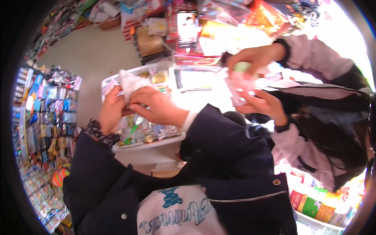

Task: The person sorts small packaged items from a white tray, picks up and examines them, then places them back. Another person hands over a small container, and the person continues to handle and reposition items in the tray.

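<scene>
My left hand (111,108), with a dark patterned scrunchie at its wrist, grips the lower left side of a crumpled white paper or cloth item (133,85). From the right, my right hand (155,104) closes its fingers on the same item. What the white item is or wraps cannot be told. Both hands are above a white plastic bin (158,144) that holds many small packaged goods, among them a bright green piece (134,129) and gold-coloured round pieces (159,78).
At right, another person's hands (264,102) hold a pink and pale green object (243,76). Packages and boxes (149,42) crowd the far side. Racks of hanging goods (53,111) stand at left. A wicker basket (110,23) is at the upper left, and coloured boxes (311,207) at the lower right.
</scene>
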Demonstrator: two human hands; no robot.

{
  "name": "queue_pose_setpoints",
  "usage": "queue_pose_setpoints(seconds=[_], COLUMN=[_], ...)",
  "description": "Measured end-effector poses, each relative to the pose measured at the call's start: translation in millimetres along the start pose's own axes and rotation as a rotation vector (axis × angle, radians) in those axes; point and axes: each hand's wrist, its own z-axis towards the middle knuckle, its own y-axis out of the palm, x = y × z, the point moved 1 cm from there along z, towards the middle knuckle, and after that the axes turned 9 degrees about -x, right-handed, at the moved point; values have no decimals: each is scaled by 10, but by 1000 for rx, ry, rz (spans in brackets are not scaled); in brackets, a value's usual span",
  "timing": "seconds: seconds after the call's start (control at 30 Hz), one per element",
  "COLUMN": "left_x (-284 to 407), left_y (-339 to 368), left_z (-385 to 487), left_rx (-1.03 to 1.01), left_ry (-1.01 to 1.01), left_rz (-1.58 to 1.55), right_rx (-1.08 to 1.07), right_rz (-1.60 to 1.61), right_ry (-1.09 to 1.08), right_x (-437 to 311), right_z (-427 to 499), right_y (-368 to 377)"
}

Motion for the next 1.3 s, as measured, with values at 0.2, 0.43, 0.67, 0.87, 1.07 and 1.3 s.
queue_pose_setpoints(seconds=[0.2,0.43,0.67,0.87,1.07,1.3], left_x=[-8,-37,-133,298,588,629], left_y=[40,-60,-281,566,1751,2177], left_z=[-11,28,147,386,558,735], left_rx=[49,80,128,126,-71,-41], left_ry=[18,-16,-42,332,182,237], left_rz=[-6,-35,615,591,28,111], right_rx=[-52,-70,-206,-513,-14,-362], right_rz=[-80,-359,-465,-518,-159,-1397], right_ry=[49,-69,25,263,-178,-360], right_x=[-6,-49,26,143,196,527], right_z=[-22,-90,-158,-352,-567,-1282], right_y=[-13,1,57,357,450,-850])
